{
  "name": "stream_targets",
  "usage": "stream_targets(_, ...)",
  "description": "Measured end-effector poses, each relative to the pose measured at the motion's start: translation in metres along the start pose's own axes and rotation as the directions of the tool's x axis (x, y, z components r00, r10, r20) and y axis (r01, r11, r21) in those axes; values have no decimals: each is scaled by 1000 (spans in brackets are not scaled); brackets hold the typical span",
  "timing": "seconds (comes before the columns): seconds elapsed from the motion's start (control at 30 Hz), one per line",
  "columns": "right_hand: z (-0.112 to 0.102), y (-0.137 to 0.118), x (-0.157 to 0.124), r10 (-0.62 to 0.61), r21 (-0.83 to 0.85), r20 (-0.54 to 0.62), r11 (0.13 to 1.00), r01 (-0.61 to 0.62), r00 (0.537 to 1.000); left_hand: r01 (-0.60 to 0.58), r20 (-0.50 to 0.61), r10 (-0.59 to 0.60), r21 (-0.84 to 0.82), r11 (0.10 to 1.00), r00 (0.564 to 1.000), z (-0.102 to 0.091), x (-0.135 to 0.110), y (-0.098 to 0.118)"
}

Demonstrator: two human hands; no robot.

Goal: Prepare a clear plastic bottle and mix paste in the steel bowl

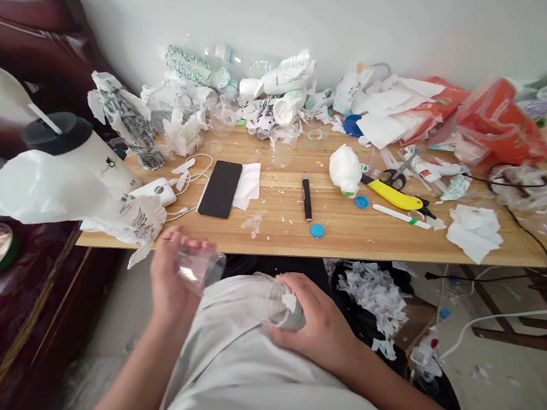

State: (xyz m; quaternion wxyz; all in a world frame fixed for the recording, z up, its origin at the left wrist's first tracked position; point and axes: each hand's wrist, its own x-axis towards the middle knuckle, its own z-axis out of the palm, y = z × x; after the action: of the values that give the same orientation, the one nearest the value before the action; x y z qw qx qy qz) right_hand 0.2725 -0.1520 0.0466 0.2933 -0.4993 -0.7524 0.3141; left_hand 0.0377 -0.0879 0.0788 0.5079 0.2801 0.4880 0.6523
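Note:
Over my lap, just below the front edge of the wooden table, both hands hold clear plastic pieces. My left hand is closed on a clear plastic cup-like piece, its open end turned to the right. My right hand grips a second clear plastic piece, rounded like part of a bottle, with a white scrap on it. The two pieces are apart, and blur hides their exact edges. Nearest on the table lie a black phone, a black pen-like tool and a blue bottle cap.
Crumpled paper and plastic pieces line the wall. To the right lie a yellow utility knife, scissors and a red plastic bag. A white tumbler stands left. Paper scraps fill a black bag below.

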Motion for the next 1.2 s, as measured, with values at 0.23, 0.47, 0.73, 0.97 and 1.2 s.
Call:
stream_targets(0.23, 1, 3, 5, 30, -110, -93, 993, -40, 995, -235, 569, -285, 670, 704, 771, -6, -5, 28)
stream_targets(0.47, 4, 3, 15, -108, -318, -194, 947, 42, 975, -185, 600, -302, 615, 766, 741, 11, -17, 2)
stream_targets(0.73, 6, 1, 18, -67, -288, -205, 958, 5, 977, -93, 609, -315, 543, 835, 728, 8, -16, -8)
stream_targets(0.97, 4, 0, 16, -89, -291, -232, 957, 18, 969, 58, 572, -317, 424, 904, 757, 12, -20, -8)
stream_targets(1.2, 3, -6, 15, -89, -287, -250, 958, 14, 964, 75, 526, -215, 275, 959, 823, 6, -26, -32)
